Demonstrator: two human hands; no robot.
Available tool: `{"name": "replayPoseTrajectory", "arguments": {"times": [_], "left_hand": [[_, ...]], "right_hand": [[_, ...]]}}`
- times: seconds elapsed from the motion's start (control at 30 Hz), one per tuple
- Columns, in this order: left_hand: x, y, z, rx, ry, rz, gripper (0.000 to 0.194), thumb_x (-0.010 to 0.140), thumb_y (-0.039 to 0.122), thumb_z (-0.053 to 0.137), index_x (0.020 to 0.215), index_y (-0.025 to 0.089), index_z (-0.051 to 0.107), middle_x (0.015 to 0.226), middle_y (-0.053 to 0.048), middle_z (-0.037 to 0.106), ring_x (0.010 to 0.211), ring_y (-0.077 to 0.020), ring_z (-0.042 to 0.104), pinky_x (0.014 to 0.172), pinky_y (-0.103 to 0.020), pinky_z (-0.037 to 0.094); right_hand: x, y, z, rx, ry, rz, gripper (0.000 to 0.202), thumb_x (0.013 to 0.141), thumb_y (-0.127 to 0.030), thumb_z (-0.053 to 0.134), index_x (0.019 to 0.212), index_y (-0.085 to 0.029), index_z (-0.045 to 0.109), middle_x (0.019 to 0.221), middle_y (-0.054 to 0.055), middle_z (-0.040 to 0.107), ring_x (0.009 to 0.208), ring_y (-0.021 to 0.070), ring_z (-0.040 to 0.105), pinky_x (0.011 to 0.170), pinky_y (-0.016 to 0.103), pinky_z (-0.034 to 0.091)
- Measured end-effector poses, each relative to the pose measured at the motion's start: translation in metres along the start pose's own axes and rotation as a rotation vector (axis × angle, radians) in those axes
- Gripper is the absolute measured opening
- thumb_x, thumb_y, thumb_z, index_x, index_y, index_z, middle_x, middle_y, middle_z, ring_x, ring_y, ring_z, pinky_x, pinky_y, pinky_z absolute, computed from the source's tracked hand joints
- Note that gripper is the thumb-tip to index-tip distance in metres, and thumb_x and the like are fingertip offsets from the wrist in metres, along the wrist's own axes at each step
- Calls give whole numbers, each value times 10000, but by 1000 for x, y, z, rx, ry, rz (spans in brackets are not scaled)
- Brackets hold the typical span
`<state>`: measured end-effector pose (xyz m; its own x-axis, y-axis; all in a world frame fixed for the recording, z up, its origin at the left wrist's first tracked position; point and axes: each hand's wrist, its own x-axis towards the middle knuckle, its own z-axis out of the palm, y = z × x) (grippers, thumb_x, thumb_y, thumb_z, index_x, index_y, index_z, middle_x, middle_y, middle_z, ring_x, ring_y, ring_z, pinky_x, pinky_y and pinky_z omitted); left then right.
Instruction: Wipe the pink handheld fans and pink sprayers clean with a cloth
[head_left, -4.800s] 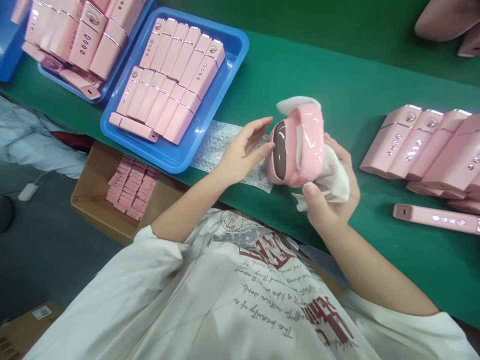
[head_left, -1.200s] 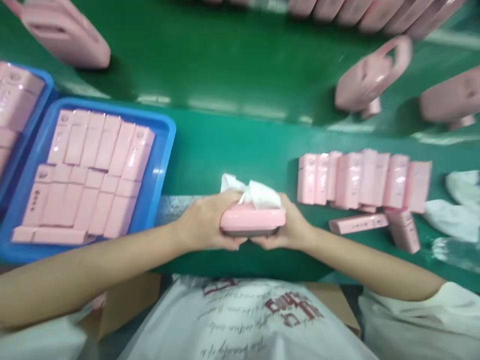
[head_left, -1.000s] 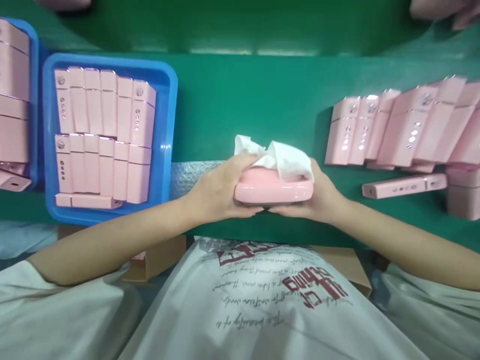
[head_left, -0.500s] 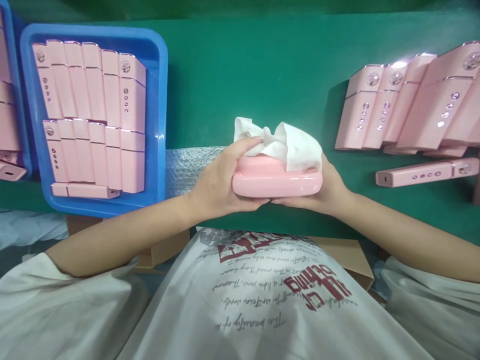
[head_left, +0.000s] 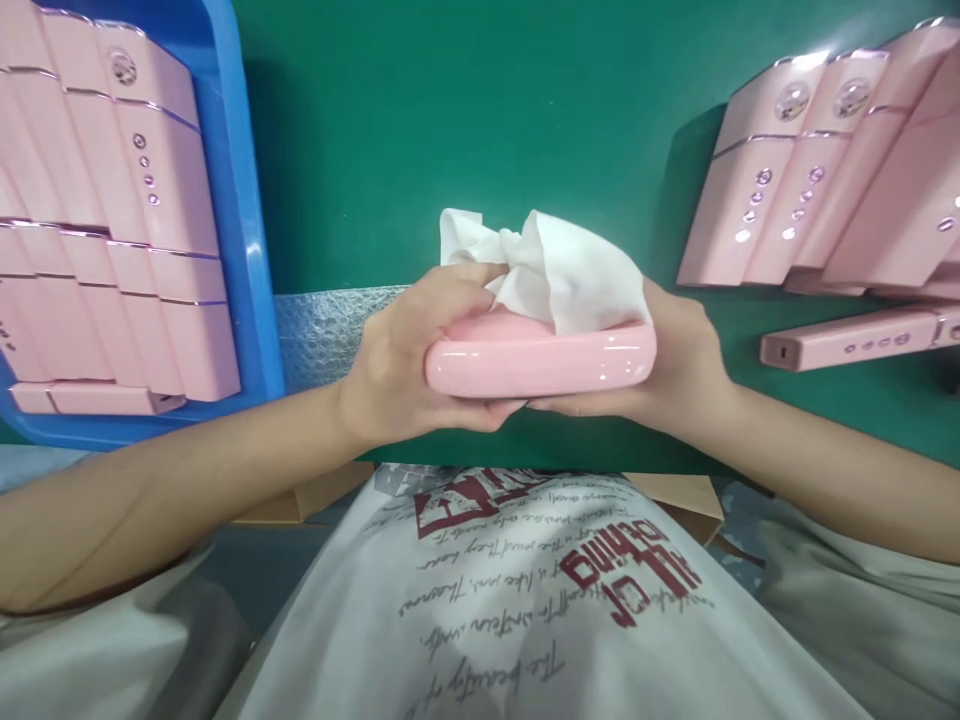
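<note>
Between my two hands, above the near part of the green table, is a glossy pink rounded case [head_left: 540, 365]; its exact kind does not show. My left hand [head_left: 409, 355] grips its left end, thumb on top and fingers underneath. Closed around the right end is my right hand [head_left: 679, 350], most of its fingers hidden behind the case and a white cloth [head_left: 592, 275]. The cloth lies bunched over the top of the case, against my left thumb and under my right hand.
A blue tray [head_left: 251, 220] on the left holds several pink box-shaped devices [head_left: 161, 170]. More pink devices [head_left: 750, 200] stand at the right, with one device [head_left: 855, 338] lying in front. Bubble wrap [head_left: 322, 335] lies on the green table [head_left: 450, 110] beside the tray.
The view has moved closer, so the tray and devices sit nearer the frame edges. The case looks larger and slightly turned; both hands keep their hold on it.
</note>
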<state>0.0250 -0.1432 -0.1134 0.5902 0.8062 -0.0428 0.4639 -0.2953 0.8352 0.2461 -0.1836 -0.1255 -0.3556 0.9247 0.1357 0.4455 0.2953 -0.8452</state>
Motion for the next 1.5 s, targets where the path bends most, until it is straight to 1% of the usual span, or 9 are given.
{"name": "replayPoseTrajectory", "arguments": {"times": [0.17,0.37,0.5,0.63,0.77,0.93,1.07,1.23,1.5], "left_hand": [[-10,-5,-4,223,59,198,737,669,506,764,1251,192,439,1192,-98,593,1107,-242,587,895,-448,545],[-25,-5,-9,457,213,297,1043,580,711,733,1361,169,303,1282,-140,438,1212,-314,441,1038,-525,395],[-27,7,-11,480,62,238,795,700,709,638,1254,176,436,1213,-131,485,1201,-338,471,1044,-570,364],[-18,31,-21,580,-119,251,554,799,594,610,1127,157,522,1094,-106,558,1105,-337,570,922,-566,478],[-7,49,-30,754,-190,298,544,795,534,623,1114,104,526,1044,-112,567,1008,-349,621,735,-502,552],[4,67,-24,755,-312,223,393,785,341,659,1092,135,527,1087,-117,587,1033,-314,614,791,-421,542],[15,73,-18,804,-410,191,520,727,260,713,1169,139,467,1201,-150,562,1026,-275,610,736,-325,536],[22,68,-21,768,-443,246,500,714,242,710,1135,93,486,1055,-153,627,943,-273,641,779,-351,532],[19,65,-16,786,-374,293,369,762,199,614,1110,123,517,1048,-169,623,930,-276,641,817,-377,530]], "right_hand": [[-8,5,5,-36,-31,-18,771,760,-585,678,1366,-215,378,1387,97,515,1295,301,494,1061,482,467],[-15,10,7,-67,-10,-124,812,750,-571,693,1383,-194,352,1392,144,486,1321,287,462,1107,446,425],[-16,12,0,-25,-87,-176,819,784,-532,680,1422,-213,278,1445,120,429,1361,274,409,1132,463,385],[-16,13,-5,37,-168,-151,702,838,-492,622,1411,-233,311,1463,97,416,1368,269,400,1150,457,367],[-15,18,-5,5,-169,-109,674,843,-506,608,1394,-205,363,1431,107,464,1326,269,456,1116,441,411],[-8,22,-4,-16,-89,-153,784,769,-560,672,1384,-163,394,1393,138,512,1271,302,516,1045,450,473],[-2,19,-5,-116,-84,-214,712,760,-511,695,1330,-157,457,1275,160,603,1143,320,614,917,454,551],[1,14,1,-96,42,-289,452,803,-404,669,1200,-220,556,987,93,710,844,270,720,681,358,626],[-2,22,17,-10,155,-274,820,685,-440,677,1438,-426,354,949,16,728,639,389,693,355,488,576]]}}
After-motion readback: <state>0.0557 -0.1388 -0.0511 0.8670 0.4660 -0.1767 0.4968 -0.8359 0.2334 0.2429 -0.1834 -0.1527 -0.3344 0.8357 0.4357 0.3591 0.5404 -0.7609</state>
